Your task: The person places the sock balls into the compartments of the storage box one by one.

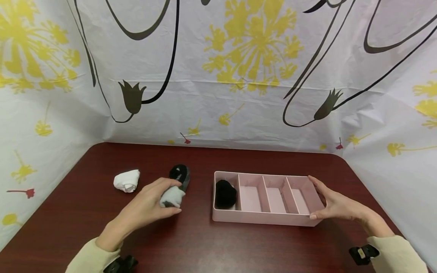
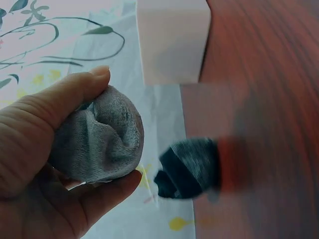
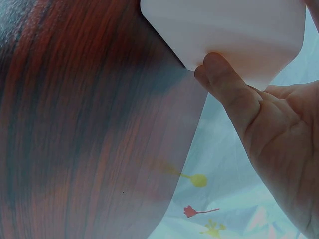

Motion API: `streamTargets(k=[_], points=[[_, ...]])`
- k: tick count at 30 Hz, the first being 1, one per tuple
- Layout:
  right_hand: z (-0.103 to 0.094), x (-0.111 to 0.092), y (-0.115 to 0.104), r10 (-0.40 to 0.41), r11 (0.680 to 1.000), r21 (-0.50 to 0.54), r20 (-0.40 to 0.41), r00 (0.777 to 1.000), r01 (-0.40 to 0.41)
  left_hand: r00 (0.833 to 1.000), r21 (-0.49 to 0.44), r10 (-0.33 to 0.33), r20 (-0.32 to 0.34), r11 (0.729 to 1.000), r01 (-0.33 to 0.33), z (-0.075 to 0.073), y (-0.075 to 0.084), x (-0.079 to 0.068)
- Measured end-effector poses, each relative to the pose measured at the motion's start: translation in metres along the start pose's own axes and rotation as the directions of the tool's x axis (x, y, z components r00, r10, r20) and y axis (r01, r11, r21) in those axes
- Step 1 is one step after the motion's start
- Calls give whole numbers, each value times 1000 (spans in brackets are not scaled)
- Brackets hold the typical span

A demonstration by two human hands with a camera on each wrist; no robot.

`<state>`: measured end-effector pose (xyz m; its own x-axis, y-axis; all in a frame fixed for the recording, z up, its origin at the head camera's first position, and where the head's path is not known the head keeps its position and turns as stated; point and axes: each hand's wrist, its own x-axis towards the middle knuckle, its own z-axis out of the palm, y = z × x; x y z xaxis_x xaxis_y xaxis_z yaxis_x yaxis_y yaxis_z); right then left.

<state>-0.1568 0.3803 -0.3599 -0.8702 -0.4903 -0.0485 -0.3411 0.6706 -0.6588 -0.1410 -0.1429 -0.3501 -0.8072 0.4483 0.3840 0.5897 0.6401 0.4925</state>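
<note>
My left hand (image 1: 146,206) holds a rolled-up grey sock (image 1: 172,196), with thumb and fingers curled round its sides. The left wrist view shows the soft folds of the grey sock (image 2: 102,139) closely. Just beyond it, a dark rolled sock (image 1: 181,175) lies on the table, partly overlapped by the hand. At the pink divided box (image 1: 259,217), my right hand (image 1: 336,204) grips the right end, thumb on the near corner and fingers at the far corner. A black rolled sock (image 1: 225,194) sits in the box's leftmost compartment.
A white rolled sock (image 1: 127,181) lies farther left on the dark red wooden table (image 1: 239,246). The other compartments of the box show bare pink floors. Patterned white sheeting (image 1: 191,68) hangs behind the table and along both sides.
</note>
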Motion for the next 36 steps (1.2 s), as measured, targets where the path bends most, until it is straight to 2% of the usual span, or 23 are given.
streamTargets(k=[4, 10, 14, 18, 25, 32, 36], points=[[0, 0, 1, 1, 1000, 9, 6, 1000, -2, 1000, -38, 10, 4, 999, -10, 7, 7, 12], [-1, -1, 0, 8, 1000, -2, 6, 1000, -8, 997, -20, 72, -24, 997, -72, 16, 18, 29], [-1, -1, 0, 2, 1000, 14, 8, 1000, -2, 996, -18, 81, -28, 997, -81, 22, 29, 44], [0, -1, -1, -5, 1000, 26, 10, 1000, 5, 997, -37, 83, 0, 996, -83, 29, 43, 60], [-1, -2, -2, 30, 999, 19, 20, 999, -31, 991, -95, 132, 30, 987, -128, 48, 64, 87], [0, -1, -1, 4, 999, 47, 17, 1000, -5, 984, -139, 155, 89, 980, -142, 73, 84, 104], [0, -1, 0, 3, 999, 45, 14, 1000, -4, 978, -129, 175, 109, 978, -161, 87, 93, 111]])
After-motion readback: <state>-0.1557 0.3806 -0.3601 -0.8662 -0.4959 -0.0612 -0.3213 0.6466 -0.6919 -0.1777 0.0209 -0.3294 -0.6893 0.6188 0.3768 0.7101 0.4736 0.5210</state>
